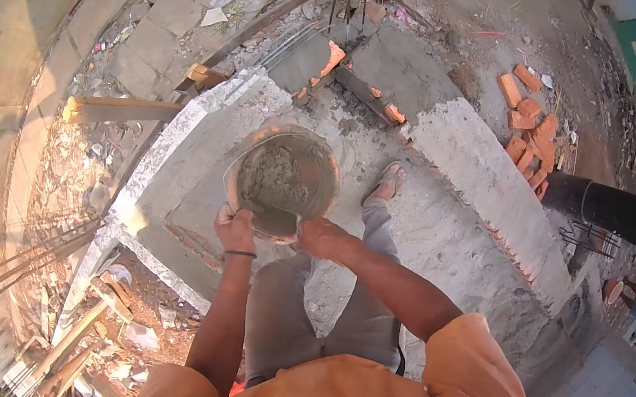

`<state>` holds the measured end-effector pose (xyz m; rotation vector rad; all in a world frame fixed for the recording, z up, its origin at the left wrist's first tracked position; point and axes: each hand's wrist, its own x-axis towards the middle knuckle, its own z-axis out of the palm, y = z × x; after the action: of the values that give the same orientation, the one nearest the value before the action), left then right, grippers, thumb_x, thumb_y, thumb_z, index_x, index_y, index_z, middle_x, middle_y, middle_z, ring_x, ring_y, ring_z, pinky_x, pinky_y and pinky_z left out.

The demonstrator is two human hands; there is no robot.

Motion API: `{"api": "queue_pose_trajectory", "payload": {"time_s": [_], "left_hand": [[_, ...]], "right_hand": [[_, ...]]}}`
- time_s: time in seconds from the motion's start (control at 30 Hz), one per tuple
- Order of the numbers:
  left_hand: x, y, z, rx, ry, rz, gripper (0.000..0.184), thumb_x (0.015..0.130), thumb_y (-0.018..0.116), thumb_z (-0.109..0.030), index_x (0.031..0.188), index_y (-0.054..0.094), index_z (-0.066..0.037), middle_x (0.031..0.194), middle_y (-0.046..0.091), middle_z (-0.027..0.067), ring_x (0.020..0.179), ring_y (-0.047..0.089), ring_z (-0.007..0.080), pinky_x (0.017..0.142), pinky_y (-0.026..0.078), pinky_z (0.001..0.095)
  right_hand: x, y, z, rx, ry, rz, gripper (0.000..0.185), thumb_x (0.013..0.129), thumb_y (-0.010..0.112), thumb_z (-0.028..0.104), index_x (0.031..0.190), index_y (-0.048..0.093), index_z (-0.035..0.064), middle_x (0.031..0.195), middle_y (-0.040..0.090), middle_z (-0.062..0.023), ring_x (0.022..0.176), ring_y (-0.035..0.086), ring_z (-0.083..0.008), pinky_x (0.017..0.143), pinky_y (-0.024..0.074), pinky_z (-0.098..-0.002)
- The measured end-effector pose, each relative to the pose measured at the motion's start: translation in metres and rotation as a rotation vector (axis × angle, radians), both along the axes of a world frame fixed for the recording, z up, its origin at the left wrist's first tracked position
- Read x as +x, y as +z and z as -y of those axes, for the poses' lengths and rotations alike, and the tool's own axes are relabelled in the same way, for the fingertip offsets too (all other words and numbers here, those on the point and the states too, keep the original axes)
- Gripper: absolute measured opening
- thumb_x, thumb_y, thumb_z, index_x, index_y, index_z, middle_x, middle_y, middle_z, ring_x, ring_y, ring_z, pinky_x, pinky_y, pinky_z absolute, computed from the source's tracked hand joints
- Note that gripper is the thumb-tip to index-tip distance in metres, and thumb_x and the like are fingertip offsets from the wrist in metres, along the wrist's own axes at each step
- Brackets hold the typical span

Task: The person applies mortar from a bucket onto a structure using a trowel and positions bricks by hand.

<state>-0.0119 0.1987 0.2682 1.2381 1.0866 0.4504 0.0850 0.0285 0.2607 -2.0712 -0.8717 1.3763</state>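
Note:
A round mortar pan [334, 174] with a rusty rim sits in front of me, holding wet grey mortar [280, 171]. My left hand [236, 229] is closed on its near rim, a dark band round the wrist. At the near right of the rim, my right hand [318, 238] is wrapped round the handle of a trowel. The flat trowel blade [276, 221] lies in the mortar at the near side of the pan; the handle is mostly hidden by my fingers.
A low plastered wall [477, 163] runs to the right, with a pile of bricks [535, 135] beyond it. A whitish slab edge [165, 150] is on the left, near a timber beam [121, 111]. Wood scraps [77, 335] and rubble lie lower left. A black pipe [613, 215] is at right.

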Motion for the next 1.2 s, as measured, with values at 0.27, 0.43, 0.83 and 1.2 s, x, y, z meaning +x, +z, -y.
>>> {"api": "queue_pose_trajectory", "payload": {"time_s": [0.27, 0.43, 0.83, 1.2], "left_hand": [[0.031, 0.037, -0.030, 0.250, -0.084, 0.100, 0.022, 0.066, 0.056, 0.003, 0.059, 0.038, -0.008, 0.061, 0.040, -0.0046, 0.054, 0.034, 0.0041, 0.047, 0.030, 0.0214], [0.035, 0.032, -0.032, 0.313, -0.094, 0.063, 0.023, 0.066, 0.055, 0.003, 0.058, 0.037, -0.009, 0.061, 0.041, -0.0043, 0.053, 0.033, 0.0046, 0.047, 0.031, 0.0224], [0.067, 0.017, -0.011, 0.291, -0.383, 0.356, 0.020, 0.065, 0.049, 0.009, 0.063, 0.035, -0.004, 0.122, 0.053, 0.0231, 0.097, 0.055, 0.0143, 0.079, 0.043, 0.0265], [0.099, -0.058, -0.003, -0.064, 0.065, 0.006, 0.019, 0.066, 0.050, 0.008, 0.065, 0.041, -0.009, 0.071, 0.052, 0.0026, 0.060, 0.047, 0.0087, 0.056, 0.040, 0.0213]], "right_hand": [[-0.004, 0.006, -0.036, 0.084, -0.037, 0.182, 0.035, 0.086, 0.051, 0.026, 0.084, 0.060, -0.0081, 0.089, 0.061, -0.0260, 0.088, 0.059, -0.0396, 0.079, 0.0459, -0.0442], [0.056, 0.085, 0.003, -0.208, -0.074, 0.122, 0.030, 0.083, 0.054, 0.024, 0.083, 0.062, -0.0054, 0.093, 0.062, -0.0223, 0.091, 0.061, -0.0324, 0.080, 0.0475, -0.0414], [0.065, 0.017, 0.011, -0.304, -0.055, -0.155, 0.025, 0.081, 0.050, 0.019, 0.082, 0.063, -0.0023, 0.083, 0.061, -0.0157, 0.069, 0.062, -0.0241, 0.057, 0.0513, -0.0361], [0.084, -0.077, 0.034, 0.046, -0.583, -1.069, 0.031, 0.088, 0.049, 0.031, 0.090, 0.056, 0.0005, 0.066, 0.050, -0.0023, 0.047, 0.048, -0.0107, 0.041, 0.0398, -0.0277]]}}
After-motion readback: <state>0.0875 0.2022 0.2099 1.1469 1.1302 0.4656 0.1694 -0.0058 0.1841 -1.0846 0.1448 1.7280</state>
